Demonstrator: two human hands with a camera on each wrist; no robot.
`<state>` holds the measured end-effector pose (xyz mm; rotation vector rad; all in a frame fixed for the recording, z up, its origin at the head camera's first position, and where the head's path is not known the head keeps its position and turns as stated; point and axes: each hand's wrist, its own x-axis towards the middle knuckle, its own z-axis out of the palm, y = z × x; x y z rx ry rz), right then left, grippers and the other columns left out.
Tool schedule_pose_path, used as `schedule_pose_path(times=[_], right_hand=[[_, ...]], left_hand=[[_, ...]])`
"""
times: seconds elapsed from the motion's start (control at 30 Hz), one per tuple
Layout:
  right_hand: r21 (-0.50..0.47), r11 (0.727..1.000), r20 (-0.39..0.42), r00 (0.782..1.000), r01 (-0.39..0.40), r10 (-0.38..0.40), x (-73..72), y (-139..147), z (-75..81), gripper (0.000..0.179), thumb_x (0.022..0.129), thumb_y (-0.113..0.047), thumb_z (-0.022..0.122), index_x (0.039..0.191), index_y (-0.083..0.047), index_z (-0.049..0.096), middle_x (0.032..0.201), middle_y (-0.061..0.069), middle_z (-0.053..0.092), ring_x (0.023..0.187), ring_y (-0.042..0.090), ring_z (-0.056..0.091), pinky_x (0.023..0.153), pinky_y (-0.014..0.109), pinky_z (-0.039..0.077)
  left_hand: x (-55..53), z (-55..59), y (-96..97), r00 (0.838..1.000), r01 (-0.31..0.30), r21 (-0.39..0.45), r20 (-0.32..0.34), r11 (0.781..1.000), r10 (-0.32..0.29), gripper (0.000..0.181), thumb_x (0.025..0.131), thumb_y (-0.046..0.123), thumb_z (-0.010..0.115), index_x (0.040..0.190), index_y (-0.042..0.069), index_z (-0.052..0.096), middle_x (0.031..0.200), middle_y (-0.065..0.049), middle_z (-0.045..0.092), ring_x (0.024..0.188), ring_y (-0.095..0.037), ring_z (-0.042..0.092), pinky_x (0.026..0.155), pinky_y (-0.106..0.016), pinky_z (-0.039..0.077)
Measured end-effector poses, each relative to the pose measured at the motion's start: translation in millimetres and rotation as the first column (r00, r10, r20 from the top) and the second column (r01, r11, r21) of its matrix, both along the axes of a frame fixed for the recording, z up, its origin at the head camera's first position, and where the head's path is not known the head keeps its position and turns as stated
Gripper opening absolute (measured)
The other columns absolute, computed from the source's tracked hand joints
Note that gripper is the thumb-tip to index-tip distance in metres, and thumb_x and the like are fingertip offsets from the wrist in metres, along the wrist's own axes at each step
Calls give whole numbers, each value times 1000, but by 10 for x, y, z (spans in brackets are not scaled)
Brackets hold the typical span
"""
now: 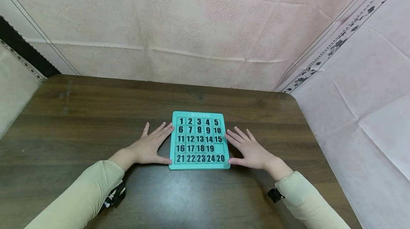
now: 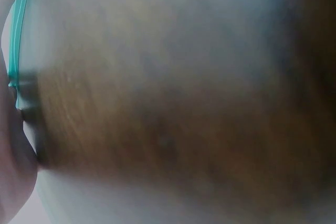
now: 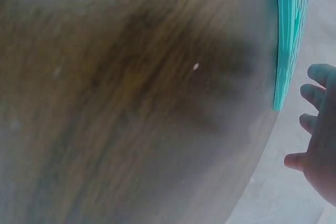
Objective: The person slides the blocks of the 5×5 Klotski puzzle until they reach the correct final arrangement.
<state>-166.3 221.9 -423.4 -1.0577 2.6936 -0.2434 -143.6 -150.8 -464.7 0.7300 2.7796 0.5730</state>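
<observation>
A teal sliding number puzzle (image 1: 200,166) lies flat on the table, its dark-numbered tiles in rows. The gap in the tiles sits at the right end of the row with 16 to 19, just above the tile marked 20. At the puzzle's left edge, my left hand (image 1: 148,148) has its fingers spread, fingertips and thumb tip right at the rim. My right hand (image 1: 251,150) mirrors it on the other side, fingers straight and apart beside the right rim. In the right wrist view, the puzzle's side (image 3: 285,40) stands near the fingers (image 3: 317,95).
The brown wood-grain table (image 1: 96,108) extends around the puzzle on all sides. Behind it hangs a pale patterned cloth (image 1: 192,26), and another white cloth (image 1: 368,115) with a dark floral border covers the right side. Dark devices (image 1: 112,197) are strapped at both wrists.
</observation>
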Motion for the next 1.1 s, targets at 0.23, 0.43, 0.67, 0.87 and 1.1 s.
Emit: schedule_pose_path(times=[0.23,0.43,0.67,0.87,1.1], right_hand=[[-6,1000,0,1000,-7,7,11,6,-3,81,85,-54,57,149,-14,27,156,7,24,145,33,12,112,62,8],[-1,1000,-7,1000,-28,28,59,19,-15,83,84,-56,57,149,-15,25,156,6,24,145,33,13,112,61,8],[-12,994,-25,994,-111,111,219,61,-47,86,82,-55,61,149,-14,26,156,4,25,144,34,15,111,62,9],[-15,980,-30,979,-201,200,365,105,-86,88,80,-56,62,149,-14,26,155,3,26,144,34,17,110,62,11],[-8,966,-24,966,-259,259,471,119,-112,86,81,-59,59,149,-15,27,155,3,26,143,35,19,108,63,13]], left_hand=[[2,1,-5,1000,-4,-4,-6,1000,4,113,69,79,55,152,16,13,159,-3,12,146,-29,10,108,-66,-9],[-1,15,-1,1000,0,-6,-2,1000,0,113,68,79,55,152,16,13,159,-3,11,146,-29,10,107,-66,-9],[-6,5,-2,1000,0,-7,-2,1000,0,113,68,81,53,152,16,13,159,-3,11,146,-29,10,107,-66,-9],[-1,-8,-5,1000,-3,-1,-5,1000,3,113,68,80,54,152,16,13,159,-2,12,146,-29,10,108,-66,-9],[4,-6,-3,1000,-2,0,-3,1000,2,113,68,81,53,152,16,14,159,-3,12,146,-30,10,107,-66,-9]])
